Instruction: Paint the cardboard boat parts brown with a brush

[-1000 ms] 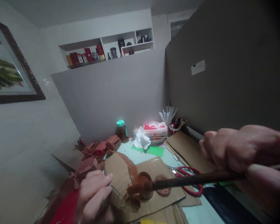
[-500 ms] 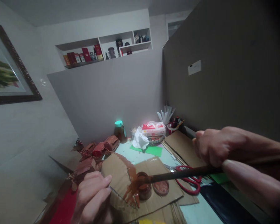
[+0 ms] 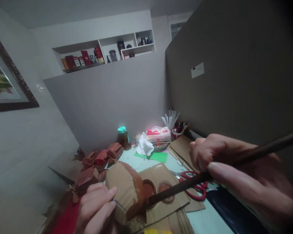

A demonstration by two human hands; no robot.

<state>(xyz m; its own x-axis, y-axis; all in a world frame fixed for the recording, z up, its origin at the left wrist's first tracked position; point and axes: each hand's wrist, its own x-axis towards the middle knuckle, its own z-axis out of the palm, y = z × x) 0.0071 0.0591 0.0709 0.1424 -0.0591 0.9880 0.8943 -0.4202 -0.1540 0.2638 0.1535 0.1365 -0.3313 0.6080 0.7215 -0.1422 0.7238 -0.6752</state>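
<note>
Now the brush (image 3: 197, 180) slants more steeply than half a second ago: its handle end has risen toward the upper right, and its tip has slid down from over the paint jar (image 3: 148, 189) to the painted lower edge of the curved cardboard piece (image 3: 125, 191). The right hand (image 3: 236, 174) has drawn back a little from the cardboard piece and is closed around the brush's shaft, thumb pressed along it. The left hand (image 3: 96, 208) has barely shifted; it pinches the cardboard piece's left edge, fingers curled tight on it. The whole view has also swung slightly, so the shelf (image 3: 104, 52) sits further left.

The cardboard piece stands just in front of the paint jar, with the jar's lid (image 3: 166, 188) beside the jar, both on a flat cardboard sheet (image 3: 171, 203). Red scissors (image 3: 194, 188) lie beyond the lid, partly crossed by the brush.

The left hand's lower part is cut off by the picture's bottom edge, and the right wrist fades into dark blur. Brush bristles are hard to make out against the brown paint. Labels on the shelf boxes and the red-and-white packet (image 3: 158, 132) behind the cardboard piece are too small to read.
</note>
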